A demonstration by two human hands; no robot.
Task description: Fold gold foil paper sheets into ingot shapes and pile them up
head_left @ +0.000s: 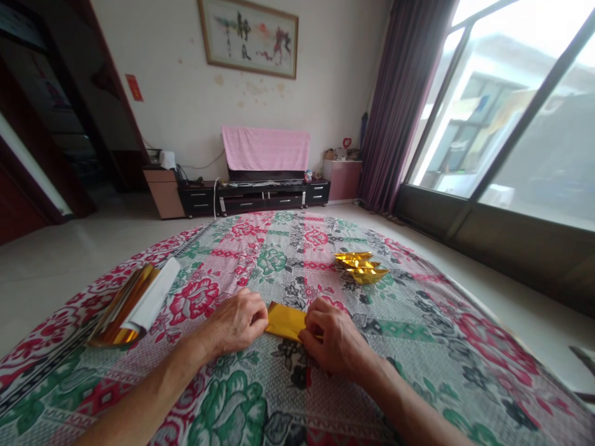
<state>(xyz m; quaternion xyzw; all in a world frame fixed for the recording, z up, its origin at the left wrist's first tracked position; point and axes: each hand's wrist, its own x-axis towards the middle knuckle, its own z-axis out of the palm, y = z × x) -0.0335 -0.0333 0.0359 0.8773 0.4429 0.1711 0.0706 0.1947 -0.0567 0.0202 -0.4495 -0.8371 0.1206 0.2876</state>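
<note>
Gold paper strip (285, 321), smooth, oblong, left fingers (258, 317) and right fingers (318, 319) clamped on opposite ends.

Paper stack (136, 303) left of paper strip (286, 321)

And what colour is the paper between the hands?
The paper is gold; the head view shows it best.

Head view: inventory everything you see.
strip: one, gold, between hands
folded foil: several, gold, cloth's right
sheet stack: one, gold and white, cloth's left
cloth: one, multicoloured, foreground
towel: one, pink, above stand
stand: one, black, back
cabinets: two, pinkish, beside stand
picture: one, multicoloured, wall
paper: one, red, wall's left
curtain: one, purple, by window
window: one, dark frame, right
doorway: one, dark, left
small items: several, mixed, furniture tops
left hand: one, strip's left end
right hand: one, strip's right end
</note>
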